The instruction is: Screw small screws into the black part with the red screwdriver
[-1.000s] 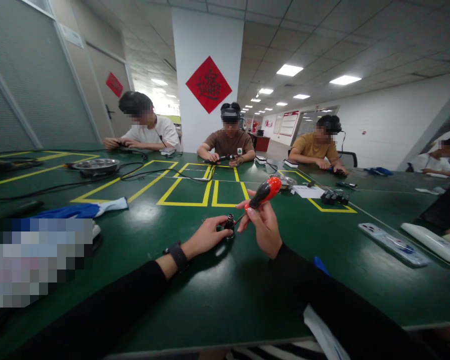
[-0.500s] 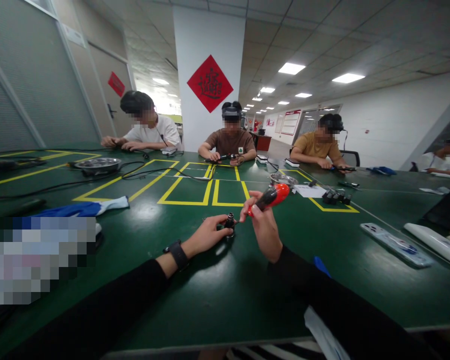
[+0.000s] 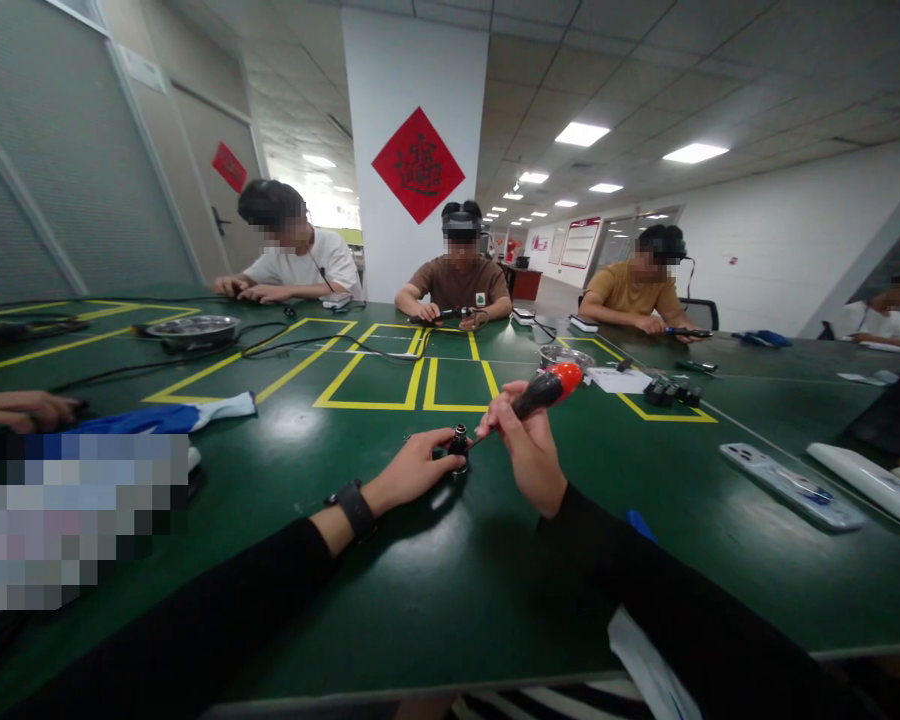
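My left hand (image 3: 418,465) was narrowed around a small black cylindrical part with a shiny metallic top (image 3: 459,447), thumb on the near side and forefinger on the far side. That part stood upright on the glossy dark green tabletop (image 3: 420,620), in front of me and near the middle. My right hand (image 3: 531,445) held a screwdriver with a bulbous black-and-red handle (image 3: 544,389), my fingers closed about the handle's lower end. The tool slanted, its red butt up and to the right, its thin metal shaft running down to the side of the black part; I could not tell whether the tip touched it or sat inside.

A black watch (image 3: 355,510) circled my left wrist. Beyond my hands, yellow tape rectangles (image 3: 367,407) marked the table. To my right lay a pale, clear-cased phone (image 3: 791,487), with a slim white device (image 3: 870,482) just beside it. On my left was a blue-and-white cloth glove (image 3: 229,406), and another person's hand (image 3: 34,410) was near it. Across from me, a co-worker in a brown T-shirt (image 3: 461,288) held a dark tool.
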`<move>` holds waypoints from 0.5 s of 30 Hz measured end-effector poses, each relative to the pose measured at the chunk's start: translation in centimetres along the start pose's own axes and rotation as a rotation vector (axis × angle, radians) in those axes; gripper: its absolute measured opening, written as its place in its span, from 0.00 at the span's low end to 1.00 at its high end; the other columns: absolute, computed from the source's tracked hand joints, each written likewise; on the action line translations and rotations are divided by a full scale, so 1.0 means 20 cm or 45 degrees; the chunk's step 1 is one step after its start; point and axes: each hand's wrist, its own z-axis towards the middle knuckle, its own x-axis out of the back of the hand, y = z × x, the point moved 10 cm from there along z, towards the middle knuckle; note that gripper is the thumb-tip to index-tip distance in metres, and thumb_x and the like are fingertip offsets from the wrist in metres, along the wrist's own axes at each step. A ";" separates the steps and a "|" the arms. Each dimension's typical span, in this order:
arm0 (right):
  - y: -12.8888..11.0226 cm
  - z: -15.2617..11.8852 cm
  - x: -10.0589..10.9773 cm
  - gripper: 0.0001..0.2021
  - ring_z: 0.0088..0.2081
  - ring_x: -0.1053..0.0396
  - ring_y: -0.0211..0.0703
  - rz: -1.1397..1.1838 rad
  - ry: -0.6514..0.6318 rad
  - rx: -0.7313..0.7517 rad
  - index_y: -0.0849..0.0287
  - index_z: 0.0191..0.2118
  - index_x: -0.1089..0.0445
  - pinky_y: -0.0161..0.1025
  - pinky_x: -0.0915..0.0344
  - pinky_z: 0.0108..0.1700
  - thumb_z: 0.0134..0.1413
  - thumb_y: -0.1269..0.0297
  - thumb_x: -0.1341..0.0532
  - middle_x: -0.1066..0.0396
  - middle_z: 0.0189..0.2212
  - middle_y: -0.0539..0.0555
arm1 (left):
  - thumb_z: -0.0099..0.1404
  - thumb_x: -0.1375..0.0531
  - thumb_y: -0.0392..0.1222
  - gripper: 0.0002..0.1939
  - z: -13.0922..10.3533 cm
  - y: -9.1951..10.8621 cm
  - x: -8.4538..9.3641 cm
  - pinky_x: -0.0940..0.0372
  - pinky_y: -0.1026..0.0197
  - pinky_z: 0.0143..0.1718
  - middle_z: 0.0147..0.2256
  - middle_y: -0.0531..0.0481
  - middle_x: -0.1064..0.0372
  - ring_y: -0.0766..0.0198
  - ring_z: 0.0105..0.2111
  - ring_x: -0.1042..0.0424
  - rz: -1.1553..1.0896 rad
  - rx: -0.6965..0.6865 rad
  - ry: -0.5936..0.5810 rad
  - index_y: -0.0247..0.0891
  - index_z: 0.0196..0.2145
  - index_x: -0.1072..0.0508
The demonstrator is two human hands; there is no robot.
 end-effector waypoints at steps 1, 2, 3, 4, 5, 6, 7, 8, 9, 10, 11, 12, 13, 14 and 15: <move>0.00 0.00 0.01 0.10 0.29 0.34 0.36 -0.013 0.012 0.001 0.52 0.45 0.42 0.40 0.33 0.38 0.57 0.63 0.47 0.37 0.29 0.46 | 0.56 0.43 0.41 0.12 0.00 0.00 0.00 0.39 0.61 0.42 0.36 0.49 0.28 0.60 0.37 0.32 0.003 0.001 0.000 0.36 0.38 0.27; 0.00 -0.01 0.01 0.12 0.32 0.33 0.37 -0.043 0.010 0.004 0.52 0.47 0.43 0.41 0.34 0.41 0.57 0.63 0.47 0.36 0.33 0.48 | 0.56 0.43 0.41 0.12 0.00 0.00 0.00 0.39 0.61 0.42 0.36 0.49 0.28 0.60 0.37 0.32 0.003 0.001 -0.002 0.36 0.38 0.27; -0.01 -0.01 0.01 0.13 0.35 0.33 0.37 -0.086 -0.002 0.013 0.52 0.48 0.42 0.42 0.35 0.44 0.57 0.63 0.47 0.36 0.37 0.50 | 0.56 0.43 0.41 0.12 0.00 0.00 0.00 0.39 0.60 0.42 0.36 0.49 0.28 0.60 0.37 0.32 0.003 0.001 -0.005 0.36 0.38 0.27; -0.02 -0.01 0.00 0.14 0.38 0.33 0.38 -0.134 -0.015 0.026 0.53 0.48 0.41 0.42 0.36 0.47 0.56 0.64 0.46 0.36 0.41 0.52 | 0.56 0.43 0.41 0.11 0.00 0.00 0.00 0.39 0.61 0.42 0.36 0.49 0.28 0.60 0.37 0.32 0.003 0.000 -0.005 0.35 0.37 0.27; -0.02 -0.01 0.00 0.14 0.41 0.33 0.39 -0.179 -0.024 0.039 0.54 0.48 0.40 0.43 0.37 0.49 0.54 0.64 0.44 0.36 0.44 0.53 | 0.57 0.43 0.41 0.11 0.00 0.00 0.00 0.39 0.61 0.41 0.36 0.49 0.28 0.60 0.37 0.32 0.002 0.001 -0.003 0.35 0.37 0.27; -0.03 0.00 0.00 0.15 0.43 0.34 0.41 -0.213 -0.031 0.048 0.54 0.47 0.39 0.44 0.38 0.50 0.53 0.64 0.42 0.37 0.45 0.54 | 0.57 0.43 0.41 0.11 0.00 0.00 0.00 0.38 0.61 0.41 0.36 0.49 0.28 0.60 0.37 0.32 0.002 0.001 -0.005 0.35 0.37 0.27; -0.03 0.00 0.00 0.15 0.44 0.34 0.42 -0.228 -0.036 0.051 0.54 0.46 0.39 0.44 0.38 0.50 0.51 0.65 0.40 0.36 0.45 0.54 | 0.57 0.43 0.41 0.11 0.00 0.00 -0.01 0.38 0.61 0.41 0.36 0.49 0.28 0.60 0.36 0.32 0.001 0.002 -0.008 0.35 0.37 0.27; -0.03 0.00 0.00 0.14 0.42 0.33 0.42 -0.224 -0.039 0.051 0.55 0.44 0.38 0.44 0.37 0.48 0.49 0.65 0.39 0.34 0.43 0.54 | 0.57 0.43 0.41 0.11 0.00 0.00 -0.01 0.38 0.61 0.40 0.36 0.49 0.28 0.60 0.36 0.32 -0.002 0.002 -0.010 0.35 0.37 0.27; -0.02 0.00 0.00 0.13 0.39 0.32 0.41 -0.206 -0.046 0.045 0.55 0.41 0.38 0.44 0.35 0.45 0.48 0.65 0.38 0.33 0.40 0.53 | 0.57 0.43 0.41 0.11 0.00 0.00 -0.01 0.38 0.61 0.40 0.36 0.49 0.28 0.60 0.36 0.32 -0.006 0.000 -0.012 0.35 0.37 0.27; -0.01 0.00 -0.01 0.11 0.35 0.32 0.40 -0.179 -0.060 0.032 0.55 0.38 0.38 0.42 0.34 0.42 0.48 0.65 0.38 0.32 0.35 0.51 | 0.57 0.43 0.41 0.11 0.00 0.00 -0.01 0.39 0.61 0.41 0.36 0.49 0.28 0.60 0.37 0.32 -0.012 -0.003 -0.014 0.36 0.38 0.27; 0.01 0.00 -0.01 0.10 0.30 0.32 0.38 -0.148 -0.077 0.015 0.55 0.37 0.40 0.41 0.34 0.38 0.49 0.65 0.38 0.33 0.30 0.48 | 0.57 0.43 0.41 0.12 0.00 0.00 -0.01 0.39 0.61 0.41 0.37 0.49 0.28 0.60 0.37 0.32 -0.019 -0.009 -0.016 0.36 0.38 0.28; 0.02 0.00 -0.02 0.09 0.26 0.34 0.36 -0.117 -0.084 -0.002 0.54 0.36 0.41 0.40 0.34 0.35 0.51 0.64 0.39 0.35 0.25 0.46 | 0.57 0.43 0.41 0.12 0.00 0.00 -0.01 0.39 0.61 0.42 0.37 0.50 0.28 0.60 0.38 0.32 -0.027 -0.015 -0.016 0.36 0.39 0.28; 0.03 0.00 -0.02 0.08 0.23 0.36 0.35 -0.091 -0.086 -0.020 0.54 0.37 0.42 0.39 0.35 0.33 0.53 0.63 0.41 0.38 0.22 0.44 | 0.57 0.44 0.41 0.12 0.00 0.01 -0.01 0.39 0.61 0.42 0.38 0.50 0.28 0.60 0.38 0.32 -0.032 -0.016 -0.017 0.36 0.39 0.28; 0.05 -0.01 -0.01 0.07 0.22 0.37 0.35 -0.070 -0.081 -0.032 0.53 0.39 0.43 0.39 0.35 0.33 0.55 0.62 0.44 0.40 0.21 0.43 | 0.57 0.44 0.41 0.12 0.00 0.01 -0.01 0.39 0.61 0.42 0.37 0.50 0.28 0.60 0.38 0.32 -0.035 -0.013 -0.021 0.36 0.39 0.27; 0.05 -0.01 -0.01 0.08 0.23 0.37 0.35 -0.060 -0.072 -0.036 0.53 0.41 0.43 0.39 0.36 0.33 0.56 0.61 0.46 0.41 0.21 0.43 | 0.57 0.44 0.41 0.12 0.00 0.01 -0.01 0.39 0.61 0.42 0.37 0.50 0.28 0.60 0.38 0.32 -0.035 -0.008 -0.023 0.36 0.39 0.27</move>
